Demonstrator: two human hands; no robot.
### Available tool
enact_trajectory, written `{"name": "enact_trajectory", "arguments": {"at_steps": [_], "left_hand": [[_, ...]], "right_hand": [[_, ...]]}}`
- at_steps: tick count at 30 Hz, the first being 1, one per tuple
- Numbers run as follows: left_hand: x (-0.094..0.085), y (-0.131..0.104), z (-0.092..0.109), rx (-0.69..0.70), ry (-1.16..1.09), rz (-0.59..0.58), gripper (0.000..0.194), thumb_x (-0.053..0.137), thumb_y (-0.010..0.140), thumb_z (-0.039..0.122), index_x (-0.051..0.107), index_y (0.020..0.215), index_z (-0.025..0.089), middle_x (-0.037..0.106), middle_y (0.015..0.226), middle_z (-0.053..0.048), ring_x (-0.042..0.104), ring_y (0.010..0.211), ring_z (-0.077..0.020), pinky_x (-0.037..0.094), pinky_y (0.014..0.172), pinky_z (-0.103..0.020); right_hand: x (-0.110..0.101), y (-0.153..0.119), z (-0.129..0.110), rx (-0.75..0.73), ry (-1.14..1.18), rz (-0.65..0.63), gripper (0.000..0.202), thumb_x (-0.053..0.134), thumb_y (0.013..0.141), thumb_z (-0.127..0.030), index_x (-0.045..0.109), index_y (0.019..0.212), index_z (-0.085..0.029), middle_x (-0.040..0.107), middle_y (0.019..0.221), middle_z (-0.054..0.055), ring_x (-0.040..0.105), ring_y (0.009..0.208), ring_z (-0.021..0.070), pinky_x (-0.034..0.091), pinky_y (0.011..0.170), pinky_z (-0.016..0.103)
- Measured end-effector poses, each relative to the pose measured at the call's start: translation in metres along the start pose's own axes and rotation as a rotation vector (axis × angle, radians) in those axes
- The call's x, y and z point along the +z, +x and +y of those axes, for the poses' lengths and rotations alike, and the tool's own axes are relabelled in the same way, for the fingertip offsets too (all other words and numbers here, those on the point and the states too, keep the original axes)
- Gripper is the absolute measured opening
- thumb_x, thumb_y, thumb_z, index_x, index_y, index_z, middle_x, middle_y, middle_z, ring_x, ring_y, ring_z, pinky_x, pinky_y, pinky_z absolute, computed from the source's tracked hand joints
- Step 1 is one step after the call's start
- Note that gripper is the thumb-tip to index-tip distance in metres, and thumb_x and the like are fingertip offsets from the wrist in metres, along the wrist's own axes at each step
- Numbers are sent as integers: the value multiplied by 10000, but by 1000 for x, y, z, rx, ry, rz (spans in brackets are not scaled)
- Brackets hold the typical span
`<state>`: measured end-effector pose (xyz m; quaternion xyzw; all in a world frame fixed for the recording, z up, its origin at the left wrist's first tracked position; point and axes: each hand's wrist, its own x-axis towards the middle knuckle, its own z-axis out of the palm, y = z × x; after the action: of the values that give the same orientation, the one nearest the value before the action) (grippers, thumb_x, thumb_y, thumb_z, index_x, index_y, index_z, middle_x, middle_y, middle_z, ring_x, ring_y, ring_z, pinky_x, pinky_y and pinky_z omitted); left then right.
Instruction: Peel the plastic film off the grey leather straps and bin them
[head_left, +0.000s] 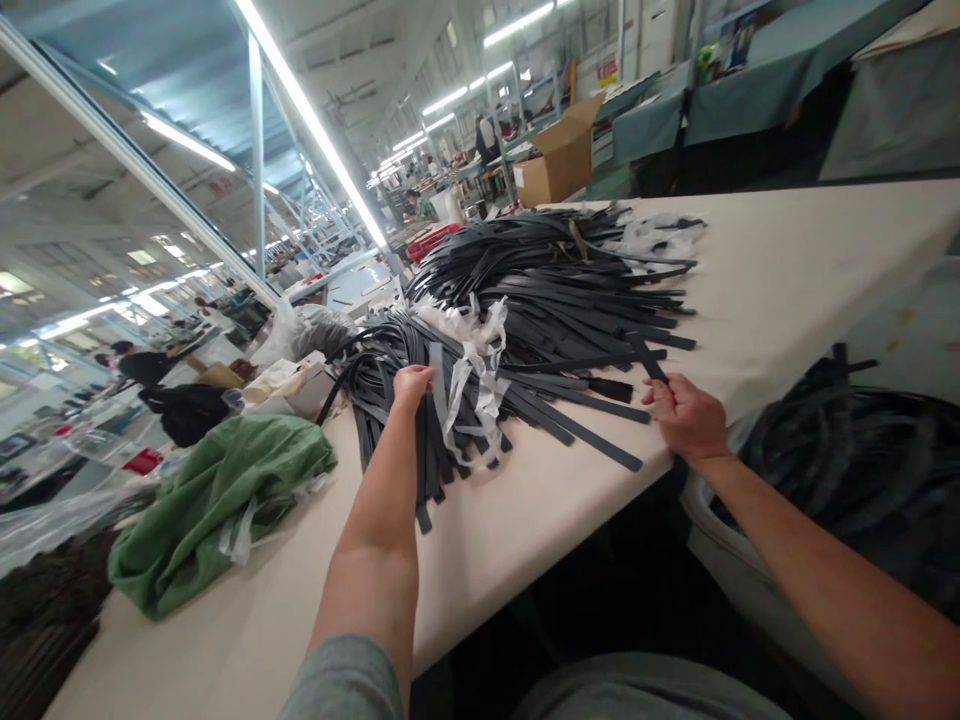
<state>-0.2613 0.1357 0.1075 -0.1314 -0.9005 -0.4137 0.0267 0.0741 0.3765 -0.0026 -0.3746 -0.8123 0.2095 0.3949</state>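
My left hand (414, 385) is closed at the near side of a pile of dark strips (570, 325) on the table. A pale grey strip (438, 365) shows at its fingertips, beside torn white plastic film (484, 365) lying over the pile. Over the table's near edge, my right hand (686, 415) is closed around a dark strip (645, 357), whose flat end sticks up past the fingers. Loose strip ends fan out toward me between the two hands.
The pile lies on a pale-covered table (787, 270). A green cloth bundle (225, 500) sits at the left. Below the right edge stands a white bin (720, 530) full of dark strips. An open cardboard box (559, 160) is behind the table; people work farther back.
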Motion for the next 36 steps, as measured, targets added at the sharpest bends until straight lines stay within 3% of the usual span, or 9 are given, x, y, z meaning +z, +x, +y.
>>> {"name": "enact_trajectory", "arguments": {"at_steps": [5,9,12,17,20,24,27,32,36], "left_hand": [[-92,24,53,91,-450,383,177,438,910,279,581,983,204,637,788,-8,666,713,-108,493,587,-197],[-145,-24,66,358,-906,601,146,638,810,286,545,919,257,650,918,16,677,849,-116,540,716,-229],[-132,-104,36,562,-824,544,221,734,716,317,570,829,221,663,875,15,687,872,-172,558,807,-319],[-72,-231,-49,707,-315,179,80,650,844,301,716,833,258,698,1084,-52,651,1061,-223,517,960,-420],[-54,-274,-84,762,-145,92,106,651,855,277,749,822,296,707,1060,-50,633,1100,-234,516,956,-439],[-50,-299,-104,818,-54,31,119,675,850,274,765,823,348,710,1043,-36,603,1133,-233,499,970,-430],[-50,-305,-108,811,-4,2,92,710,827,318,766,778,374,715,983,-25,608,1096,-232,483,989,-431],[-48,-312,-118,920,98,72,94,748,794,292,766,774,382,716,937,-12,617,1057,-215,487,976,-387],[-55,-328,-128,801,-16,181,130,733,796,259,746,916,308,700,1068,-40,586,1148,-243,475,995,-421]], "right_hand": [[-2,-2,-1,9,34,-3,292,412,858,-369,652,875,-203,728,749,58,639,578,211,448,624,302],[-4,0,-5,46,93,-12,251,438,836,-360,638,842,-209,721,755,74,641,636,234,445,665,323],[-10,5,-11,93,181,-60,198,481,815,-343,623,803,-206,709,741,82,615,618,225,436,674,337],[-37,-11,-33,172,444,-286,344,393,908,-437,612,942,-174,701,793,88,507,486,137,439,549,288],[-57,-51,-56,189,647,-626,420,422,918,-510,649,995,-166,694,782,61,439,448,99,428,497,260],[-62,-104,-96,235,999,-1354,425,592,876,-511,710,1049,-142,609,611,-17,393,427,70,396,457,214],[-45,-125,-123,221,1030,-1606,415,621,874,-484,721,1077,-136,472,448,-86,398,399,68,388,436,186],[-9,-142,-154,213,1090,-1741,391,693,805,-465,736,968,-112,552,505,-73,404,384,46,394,412,179],[-3,-144,-163,170,1067,-1501,319,700,779,-425,740,858,-119,683,677,-18,402,377,21,344,382,176]]}}
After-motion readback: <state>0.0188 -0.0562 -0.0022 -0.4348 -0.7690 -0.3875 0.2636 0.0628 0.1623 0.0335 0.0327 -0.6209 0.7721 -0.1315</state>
